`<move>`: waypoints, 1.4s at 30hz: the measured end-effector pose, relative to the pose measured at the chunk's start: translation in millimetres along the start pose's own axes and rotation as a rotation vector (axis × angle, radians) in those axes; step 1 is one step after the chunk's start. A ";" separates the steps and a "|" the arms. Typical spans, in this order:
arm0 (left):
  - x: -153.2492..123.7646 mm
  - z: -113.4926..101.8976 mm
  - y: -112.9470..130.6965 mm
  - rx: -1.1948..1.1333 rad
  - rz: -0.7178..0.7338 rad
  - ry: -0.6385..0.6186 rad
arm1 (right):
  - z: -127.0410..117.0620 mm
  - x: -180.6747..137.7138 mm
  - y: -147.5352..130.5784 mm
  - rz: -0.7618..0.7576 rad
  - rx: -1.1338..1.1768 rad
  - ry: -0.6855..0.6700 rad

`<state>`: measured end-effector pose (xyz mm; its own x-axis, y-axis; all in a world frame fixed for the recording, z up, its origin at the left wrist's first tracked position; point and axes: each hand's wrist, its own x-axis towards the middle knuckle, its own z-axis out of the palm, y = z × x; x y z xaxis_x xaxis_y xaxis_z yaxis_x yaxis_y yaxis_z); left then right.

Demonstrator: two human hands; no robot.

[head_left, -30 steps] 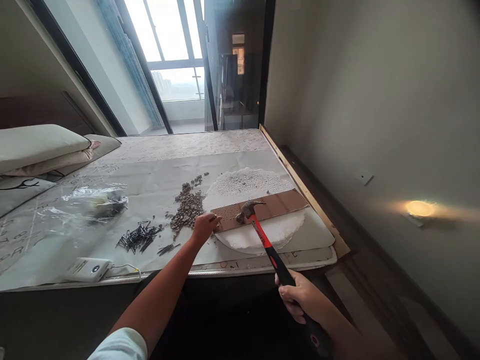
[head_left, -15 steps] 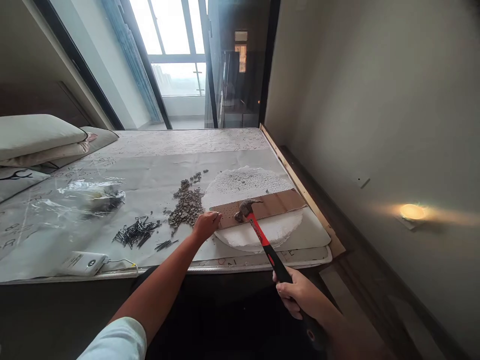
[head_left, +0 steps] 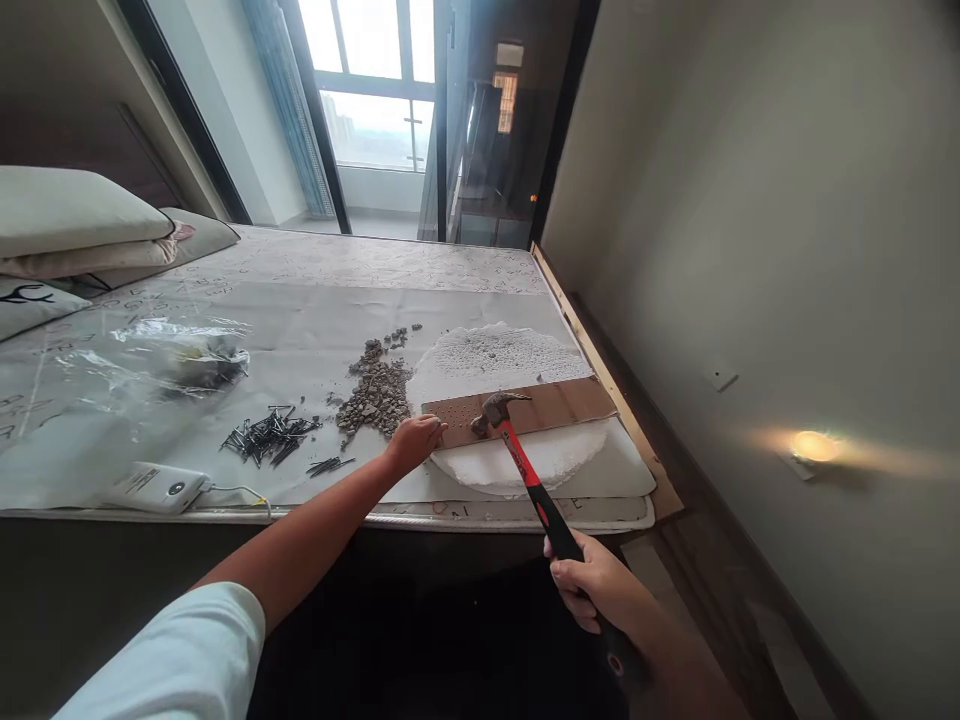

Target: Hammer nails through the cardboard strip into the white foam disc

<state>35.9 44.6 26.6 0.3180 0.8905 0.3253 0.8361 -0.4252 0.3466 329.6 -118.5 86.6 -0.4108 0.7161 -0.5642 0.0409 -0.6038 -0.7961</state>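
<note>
My right hand is wrapped round the black grip of a claw hammer with a red and black handle. Its metal head is over the middle of a flat brown board, with the claw pointing right. Rows of small holes dot the board's left part. At that left end, my left hand is closed on the board's near corner; whether a small thing is also between the fingers, I cannot tell. Beneath the board lies a rough white foam slab, pitted on its far side. Grey rubble is heaped beside my left hand.
A pile of dark nails, a few loose nails, a white power bank with a cable and a clear plastic bag lie on the sheet-covered mattress. A wooden bed rail edges the right side.
The view has tilted down and shifted slightly, so the bed sits a little higher in the picture. My hands keep their holds, and the hammer stays over the board.
</note>
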 end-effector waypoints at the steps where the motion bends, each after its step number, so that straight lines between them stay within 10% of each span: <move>1: -1.1 0.8 -0.8 -0.014 0.014 0.001 | 0.0 -0.5 0.1 0.003 -0.005 -0.003; 42: -16.6 5.5 -7.7 -0.541 -0.256 0.229 | 58.7 -23.0 -66.8 -0.155 -0.529 0.127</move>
<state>26.7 33.9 13.6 -0.0157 0.9430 0.3325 0.5103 -0.2784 0.8137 282.8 -115.2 165.6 -0.3366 0.8389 -0.4278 0.4533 -0.2539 -0.8544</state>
